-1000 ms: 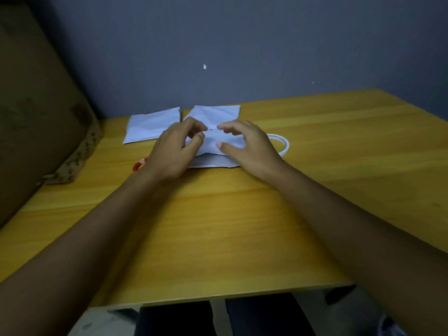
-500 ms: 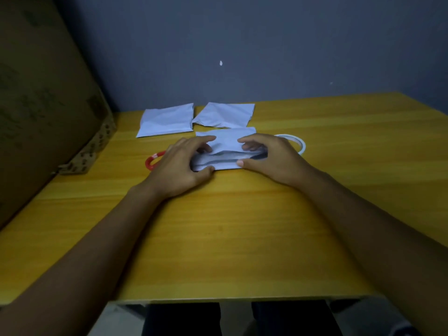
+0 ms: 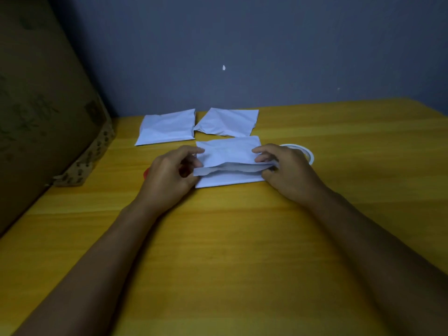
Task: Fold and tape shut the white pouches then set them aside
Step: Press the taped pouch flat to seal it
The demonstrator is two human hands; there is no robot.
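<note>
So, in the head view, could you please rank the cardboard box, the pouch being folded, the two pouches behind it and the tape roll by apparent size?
1. Cardboard box, by far the largest.
2. Pouch being folded, held by both hands.
3. Two rear pouches, left and right: alike, and farther away, so unranked.
4. Tape roll, partly hidden, smallest showing.

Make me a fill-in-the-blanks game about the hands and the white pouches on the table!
1. Both hands hold one white ____ by its ends.
2. Behind the left hand and right hand, ____ more pouches lie flat.
3. The table is ____ in colour.
4. The white tape roll peeks from behind the ____ hand.

Missing words: pouch; two; yellow; right
</note>
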